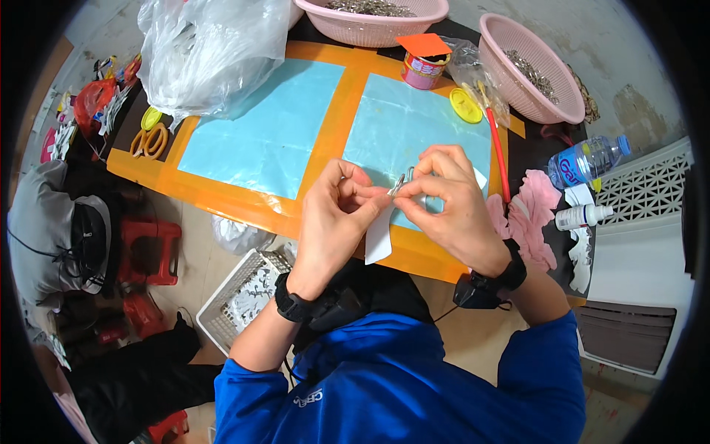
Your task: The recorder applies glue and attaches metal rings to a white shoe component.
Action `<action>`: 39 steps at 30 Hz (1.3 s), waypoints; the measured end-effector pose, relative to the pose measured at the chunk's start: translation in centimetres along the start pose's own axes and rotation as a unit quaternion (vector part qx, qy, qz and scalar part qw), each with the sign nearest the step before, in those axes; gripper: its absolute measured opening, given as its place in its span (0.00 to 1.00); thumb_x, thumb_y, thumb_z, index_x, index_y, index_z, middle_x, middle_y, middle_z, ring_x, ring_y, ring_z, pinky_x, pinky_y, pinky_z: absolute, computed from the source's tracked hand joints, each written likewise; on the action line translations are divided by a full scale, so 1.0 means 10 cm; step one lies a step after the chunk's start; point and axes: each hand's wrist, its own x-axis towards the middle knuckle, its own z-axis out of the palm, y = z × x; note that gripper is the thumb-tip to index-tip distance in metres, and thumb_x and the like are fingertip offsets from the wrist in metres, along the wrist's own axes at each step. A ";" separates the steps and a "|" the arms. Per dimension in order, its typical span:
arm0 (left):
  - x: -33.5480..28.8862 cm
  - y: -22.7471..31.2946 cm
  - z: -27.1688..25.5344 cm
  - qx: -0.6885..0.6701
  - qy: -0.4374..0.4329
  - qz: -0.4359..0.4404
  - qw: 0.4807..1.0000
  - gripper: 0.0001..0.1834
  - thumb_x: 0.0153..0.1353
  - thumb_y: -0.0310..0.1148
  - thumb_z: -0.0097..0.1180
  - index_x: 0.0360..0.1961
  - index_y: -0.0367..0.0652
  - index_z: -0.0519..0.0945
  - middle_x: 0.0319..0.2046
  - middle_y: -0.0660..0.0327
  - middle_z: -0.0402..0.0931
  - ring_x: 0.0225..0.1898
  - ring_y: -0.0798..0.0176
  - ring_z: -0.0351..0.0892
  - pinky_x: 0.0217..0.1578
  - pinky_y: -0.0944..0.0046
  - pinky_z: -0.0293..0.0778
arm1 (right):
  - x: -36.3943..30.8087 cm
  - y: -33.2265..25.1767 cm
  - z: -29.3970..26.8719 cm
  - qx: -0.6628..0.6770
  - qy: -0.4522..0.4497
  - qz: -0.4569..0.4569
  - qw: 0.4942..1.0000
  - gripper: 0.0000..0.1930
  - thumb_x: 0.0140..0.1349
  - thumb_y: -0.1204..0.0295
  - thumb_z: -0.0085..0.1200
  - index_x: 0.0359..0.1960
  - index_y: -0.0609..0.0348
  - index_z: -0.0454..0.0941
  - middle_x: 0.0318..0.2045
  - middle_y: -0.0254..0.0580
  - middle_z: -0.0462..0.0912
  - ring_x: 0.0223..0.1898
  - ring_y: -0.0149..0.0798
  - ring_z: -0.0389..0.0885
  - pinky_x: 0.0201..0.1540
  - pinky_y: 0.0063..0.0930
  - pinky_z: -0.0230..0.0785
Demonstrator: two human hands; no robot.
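Observation:
Over the near edge of the table, both my hands meet in front of me with closed fingers. My left hand [330,216] pinches one end of a small silver metal piece [400,182]; its exact kind is too small to make out. My right hand [452,206] grips the same piece from the other side with thumb and fingertips. A white strip [379,240] hangs down below my left fingertips, its upper end hidden by them. Under my hands lies a light blue sheet [362,118] bordered by orange tape [237,206].
Pink baskets [497,44] of metal pieces stand at the back. A tin [423,72], yellow lid [465,106], red-handled brush [497,155], pink cloth [536,200] and water bottle [588,160] lie right. Left are a plastic bag [214,55], scissors [149,142] and another person [48,233].

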 end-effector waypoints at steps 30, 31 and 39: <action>-0.07 -0.11 -0.12 0.113 0.003 0.040 0.993 0.13 0.67 0.19 0.66 0.44 0.37 0.72 0.37 0.56 0.88 0.40 0.70 0.89 0.42 0.68 0.83 | -0.11 -0.24 0.44 0.019 0.102 0.136 0.985 0.05 0.52 0.78 0.70 0.27 0.58 0.84 0.35 0.38 0.79 0.50 0.47 0.75 0.56 0.42 0.69; -0.06 -0.11 -0.12 0.115 0.002 0.040 0.993 0.13 0.67 0.19 0.66 0.44 0.37 0.72 0.37 0.56 0.88 0.39 0.70 0.88 0.42 0.68 0.83 | -0.11 -0.24 0.45 0.015 0.106 0.137 0.985 0.06 0.51 0.78 0.70 0.26 0.58 0.83 0.35 0.38 0.78 0.50 0.47 0.75 0.56 0.42 0.69; 0.01 -0.01 -0.17 0.144 -0.015 0.003 0.989 0.18 0.69 0.20 0.67 0.52 0.39 0.71 0.39 0.60 0.86 0.40 0.73 0.85 0.43 0.70 0.81 | -0.09 -0.29 0.43 -0.058 0.090 0.102 0.989 0.07 0.52 0.78 0.71 0.30 0.57 0.84 0.38 0.37 0.79 0.54 0.46 0.75 0.61 0.43 0.65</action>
